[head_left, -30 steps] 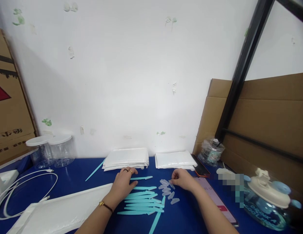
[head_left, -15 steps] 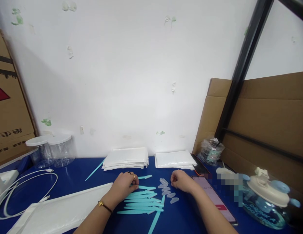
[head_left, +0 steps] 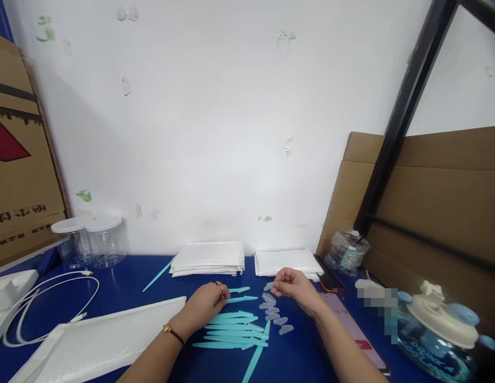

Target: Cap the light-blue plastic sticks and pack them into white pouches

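Turquoise sticks (head_left: 231, 333): in the head view, most lay in a loose row on the near side of the left hand (head_left: 207, 306); two more showed at its fingers. The row was probably spread so that each could be reached singly.
Left hand: curled over the handle of the second-farthest stick (head_left: 242, 300); the hidden grip left it impossible to tell whether it was pinched.
Clear covers (head_left: 269, 306): lined up between the hands, nearer the right hand (head_left: 295, 290), within easy reach, it seemed.
Right hand: well apart from the left, thumb and finger closed on the farthest clear cover (head_left: 268, 286), likely by the fingertips because it was small and thin.
Change at left: half a second earlier, that second stick lay closer to the row; a gap now parted them.
Change at right: the hand had moved from beside the covers to their far end.
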